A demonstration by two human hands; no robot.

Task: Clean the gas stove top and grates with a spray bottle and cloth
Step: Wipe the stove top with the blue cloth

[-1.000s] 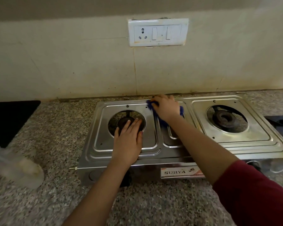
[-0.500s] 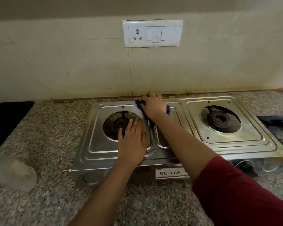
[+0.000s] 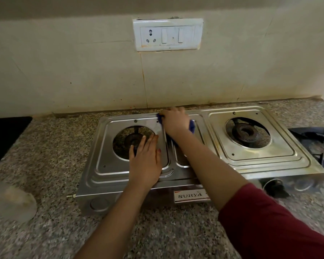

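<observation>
A: Head view: right hand [image 3: 175, 121] clutching crumpled blue cloth [image 3: 192, 126] at rear middle of shiny steel two-burner gas stove [image 3: 299, 161]?
B: Yes. Left hand [image 3: 145, 159] flat on its front-left, bracing. Advise short, firm strokes.

Right hand [image 3: 176, 121] presses a blue cloth [image 3: 191, 126] on the stove top [image 3: 251, 161]; left hand [image 3: 145, 159] rests flat beside it.

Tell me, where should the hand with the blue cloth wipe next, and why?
Probably pull the right hand and blue cloth toward the front along the middle strip of the stove top: the cloth is at the back edge, and the flat left hand braces the stove.
</observation>
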